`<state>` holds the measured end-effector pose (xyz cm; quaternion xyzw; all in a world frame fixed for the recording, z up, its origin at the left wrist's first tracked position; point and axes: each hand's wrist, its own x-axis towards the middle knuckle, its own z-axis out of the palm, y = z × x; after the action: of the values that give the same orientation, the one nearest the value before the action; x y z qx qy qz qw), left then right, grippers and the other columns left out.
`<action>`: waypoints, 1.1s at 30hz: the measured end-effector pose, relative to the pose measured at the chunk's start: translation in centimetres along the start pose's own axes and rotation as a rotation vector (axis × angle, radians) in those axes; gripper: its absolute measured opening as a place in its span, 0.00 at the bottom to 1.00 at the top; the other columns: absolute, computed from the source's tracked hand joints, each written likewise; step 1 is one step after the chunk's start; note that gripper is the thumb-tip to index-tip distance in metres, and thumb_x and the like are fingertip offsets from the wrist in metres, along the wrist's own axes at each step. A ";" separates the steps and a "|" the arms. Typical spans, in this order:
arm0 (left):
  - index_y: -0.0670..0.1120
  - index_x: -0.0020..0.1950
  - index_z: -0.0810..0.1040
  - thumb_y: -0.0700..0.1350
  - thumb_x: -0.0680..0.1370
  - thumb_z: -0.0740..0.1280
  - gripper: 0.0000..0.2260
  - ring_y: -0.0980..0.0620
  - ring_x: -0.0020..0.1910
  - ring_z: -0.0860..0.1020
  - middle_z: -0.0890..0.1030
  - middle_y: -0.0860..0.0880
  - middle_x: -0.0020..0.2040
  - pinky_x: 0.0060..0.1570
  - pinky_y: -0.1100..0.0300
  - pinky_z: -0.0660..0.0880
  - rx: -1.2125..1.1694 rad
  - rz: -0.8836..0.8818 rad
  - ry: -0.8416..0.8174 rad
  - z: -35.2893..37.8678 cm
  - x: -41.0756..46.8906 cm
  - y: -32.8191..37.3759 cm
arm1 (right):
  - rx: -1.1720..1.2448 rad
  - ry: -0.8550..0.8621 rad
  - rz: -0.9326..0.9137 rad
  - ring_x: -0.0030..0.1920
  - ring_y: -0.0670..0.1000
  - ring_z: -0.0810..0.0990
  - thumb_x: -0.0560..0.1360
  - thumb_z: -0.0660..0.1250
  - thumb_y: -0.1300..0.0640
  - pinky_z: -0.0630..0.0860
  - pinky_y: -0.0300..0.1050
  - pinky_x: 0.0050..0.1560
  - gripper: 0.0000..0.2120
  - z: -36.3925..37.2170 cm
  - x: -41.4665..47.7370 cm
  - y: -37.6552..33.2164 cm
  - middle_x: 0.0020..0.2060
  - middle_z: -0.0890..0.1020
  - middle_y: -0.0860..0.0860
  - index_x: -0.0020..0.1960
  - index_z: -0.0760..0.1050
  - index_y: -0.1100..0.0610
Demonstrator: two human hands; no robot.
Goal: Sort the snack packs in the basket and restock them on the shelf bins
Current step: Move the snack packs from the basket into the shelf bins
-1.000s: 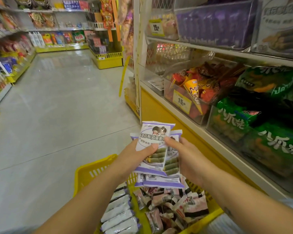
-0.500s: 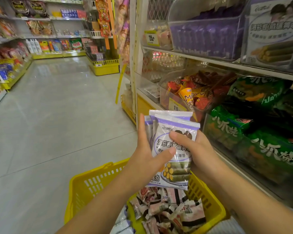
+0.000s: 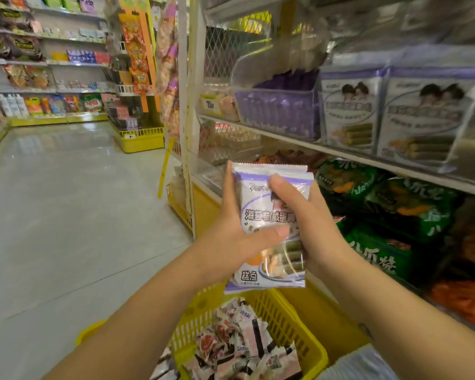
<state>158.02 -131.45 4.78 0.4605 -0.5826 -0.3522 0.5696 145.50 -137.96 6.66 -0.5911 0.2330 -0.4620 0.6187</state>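
I hold a small stack of white and purple snack packs (image 3: 269, 215) upright in front of me. My left hand (image 3: 231, 229) grips the stack's left edge, thumb pressed across the front. My right hand (image 3: 307, 226) clasps the right side, its thumb over the top pack. Below them sits the yellow basket (image 3: 291, 319) with several pink and white snack packs (image 3: 239, 344) inside. On the upper shelf to the right, clear bins hold matching white and purple packs (image 3: 412, 113) and dark purple packs (image 3: 280, 108).
Green bags (image 3: 395, 212) and orange packs fill the lower shelf bins on the right. A yellow shelf base (image 3: 203, 212) runs beside the basket. The grey aisle floor (image 3: 66, 201) stretches left toward far shelves and a yellow display stand (image 3: 140, 138).
Both hands have lifted the packs higher and squared the fanned packs into one upright stack. My view has risen toward the upper shelf bins.
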 end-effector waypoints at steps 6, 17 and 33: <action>0.67 0.75 0.43 0.46 0.67 0.75 0.51 0.54 0.57 0.81 0.82 0.57 0.58 0.58 0.50 0.76 -0.023 0.023 -0.098 -0.4 1.5 6.4 | -0.159 -0.086 -0.001 0.54 0.58 0.82 0.65 0.76 0.45 0.77 0.62 0.58 0.35 -1.8 -1.3 -7.8 0.56 0.82 0.56 0.67 0.67 0.54; 0.71 0.71 0.37 0.52 0.64 0.79 0.56 0.69 0.60 0.74 0.72 0.73 0.62 0.54 0.69 0.74 0.302 0.216 -0.470 3.4 7.3 19.5 | -0.855 -0.390 0.023 0.52 0.53 0.84 0.65 0.78 0.53 0.81 0.54 0.50 0.30 -7.2 -3.1 -26.1 0.53 0.84 0.49 0.63 0.69 0.47; 0.52 0.54 0.81 0.45 0.70 0.74 0.13 0.52 0.50 0.80 0.83 0.51 0.49 0.52 0.49 0.77 0.497 0.576 -0.033 13.3 17.7 22.0 | -1.825 0.401 -0.696 0.48 0.51 0.78 0.65 0.73 0.41 0.78 0.51 0.46 0.32 -11.2 -1.4 -30.4 0.52 0.75 0.47 0.63 0.65 0.48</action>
<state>143.21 -142.36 29.95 0.3963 -0.7650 -0.0329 0.5065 126.47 -138.75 32.90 -0.7868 0.4129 -0.3529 -0.2933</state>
